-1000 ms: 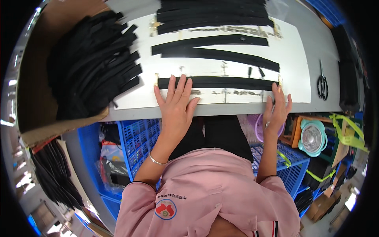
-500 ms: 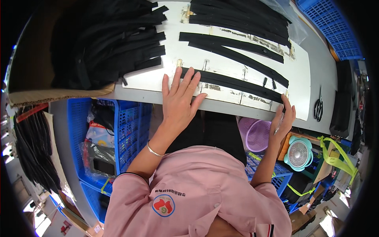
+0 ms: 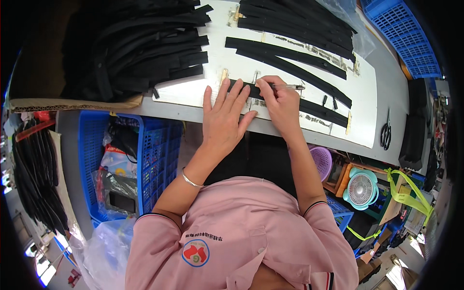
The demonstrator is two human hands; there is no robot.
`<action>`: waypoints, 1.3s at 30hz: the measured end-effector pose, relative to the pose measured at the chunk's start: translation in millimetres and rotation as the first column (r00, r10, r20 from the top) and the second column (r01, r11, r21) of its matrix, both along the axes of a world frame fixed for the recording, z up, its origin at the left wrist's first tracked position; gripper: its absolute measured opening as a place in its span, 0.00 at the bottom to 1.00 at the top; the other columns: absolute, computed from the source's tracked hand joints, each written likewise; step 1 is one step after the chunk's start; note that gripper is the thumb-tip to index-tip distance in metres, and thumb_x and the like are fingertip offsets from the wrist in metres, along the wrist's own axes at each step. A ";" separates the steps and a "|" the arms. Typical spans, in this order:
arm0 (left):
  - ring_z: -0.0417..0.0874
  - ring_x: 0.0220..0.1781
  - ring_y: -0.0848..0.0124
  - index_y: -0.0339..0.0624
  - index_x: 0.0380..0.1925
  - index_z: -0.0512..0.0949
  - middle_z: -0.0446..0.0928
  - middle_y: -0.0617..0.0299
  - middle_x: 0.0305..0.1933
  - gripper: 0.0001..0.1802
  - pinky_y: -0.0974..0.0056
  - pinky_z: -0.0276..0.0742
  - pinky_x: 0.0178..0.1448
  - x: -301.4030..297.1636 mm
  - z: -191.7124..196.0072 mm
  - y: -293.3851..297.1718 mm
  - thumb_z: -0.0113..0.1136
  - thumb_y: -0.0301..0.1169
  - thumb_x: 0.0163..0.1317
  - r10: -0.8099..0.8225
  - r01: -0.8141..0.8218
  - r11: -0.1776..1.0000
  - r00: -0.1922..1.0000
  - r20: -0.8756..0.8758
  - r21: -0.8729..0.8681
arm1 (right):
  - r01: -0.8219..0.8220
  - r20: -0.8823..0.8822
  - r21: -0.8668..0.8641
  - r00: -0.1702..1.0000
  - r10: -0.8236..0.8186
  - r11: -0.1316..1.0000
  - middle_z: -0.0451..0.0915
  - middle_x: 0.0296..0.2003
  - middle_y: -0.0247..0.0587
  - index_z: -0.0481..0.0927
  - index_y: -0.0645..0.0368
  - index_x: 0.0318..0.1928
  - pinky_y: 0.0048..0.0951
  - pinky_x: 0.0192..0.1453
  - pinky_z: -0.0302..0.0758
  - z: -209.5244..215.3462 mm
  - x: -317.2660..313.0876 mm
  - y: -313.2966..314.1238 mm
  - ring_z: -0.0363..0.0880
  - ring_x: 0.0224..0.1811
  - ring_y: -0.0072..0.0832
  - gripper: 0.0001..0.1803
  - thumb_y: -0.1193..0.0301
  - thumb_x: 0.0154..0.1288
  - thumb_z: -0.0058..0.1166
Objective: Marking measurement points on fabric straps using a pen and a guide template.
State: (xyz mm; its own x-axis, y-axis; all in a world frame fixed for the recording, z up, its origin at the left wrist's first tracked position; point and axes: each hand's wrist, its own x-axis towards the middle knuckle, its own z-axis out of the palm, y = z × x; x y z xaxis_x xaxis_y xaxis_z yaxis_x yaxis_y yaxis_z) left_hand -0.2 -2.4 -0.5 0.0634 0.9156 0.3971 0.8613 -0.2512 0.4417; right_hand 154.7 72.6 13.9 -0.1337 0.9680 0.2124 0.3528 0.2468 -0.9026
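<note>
Left hand lies flat, fingers spread, pressing the black strip on the white board. Right hand, at 3 o'clock beside it, pinches a pen over the strip.

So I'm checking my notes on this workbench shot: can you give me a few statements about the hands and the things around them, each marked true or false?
1. The left hand lies flat, fingers spread, on a black strip. True.
2. The right hand is empty. False: it holds a pen over the strip.
3. The scissors are in the left hand. False: they lie untouched on the table, off to the right.
4. A pile of black strips sits to the left of the white board. True.
5. A blue crate stands below the table edge. True.
</note>
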 end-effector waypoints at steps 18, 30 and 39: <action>0.67 0.80 0.55 0.45 0.67 0.78 0.74 0.58 0.73 0.31 0.41 0.46 0.83 -3.0 -0.6 -1.6 0.69 0.42 0.66 0.017 -0.017 1.000 0.999 0.028 -0.009 | -0.009 0.049 -0.041 0.999 0.011 0.999 0.88 0.31 0.40 0.88 0.63 0.39 0.28 0.32 0.76 0.1 -2.3 -0.3 0.85 0.26 0.31 0.12 0.66 0.72 0.62; 0.69 0.79 0.55 0.44 0.65 0.79 0.76 0.58 0.72 0.30 0.41 0.46 0.83 2.0 3.4 1.7 0.70 0.42 0.64 0.019 -0.018 0.999 1.000 0.006 -0.029 | -0.221 0.188 0.054 0.960 0.208 0.974 0.88 0.29 0.38 0.88 0.67 0.40 0.22 0.32 0.75 0.6 10.0 -1.7 0.81 0.27 0.18 0.10 0.71 0.72 0.61; 0.66 0.81 0.54 0.45 0.68 0.78 0.74 0.56 0.74 0.29 0.43 0.45 0.85 0.1 5.4 -0.8 0.68 0.38 0.67 0.014 -0.015 0.999 0.999 -0.041 -0.040 | 0.267 0.014 0.038 0.964 -0.267 0.963 0.86 0.26 0.38 0.88 0.67 0.39 0.19 0.31 0.72 13.7 80.1 -12.1 0.78 0.25 0.15 0.10 0.71 0.72 0.62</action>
State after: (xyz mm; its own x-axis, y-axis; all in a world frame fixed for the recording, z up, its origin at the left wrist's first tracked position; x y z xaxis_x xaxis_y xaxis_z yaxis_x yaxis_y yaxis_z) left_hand -0.1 -3.2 4.9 0.0655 0.9318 0.3569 0.8823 -0.2212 0.4156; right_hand 234.8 60.5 27.7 0.1242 0.9610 0.2473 0.4270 0.1732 -0.8875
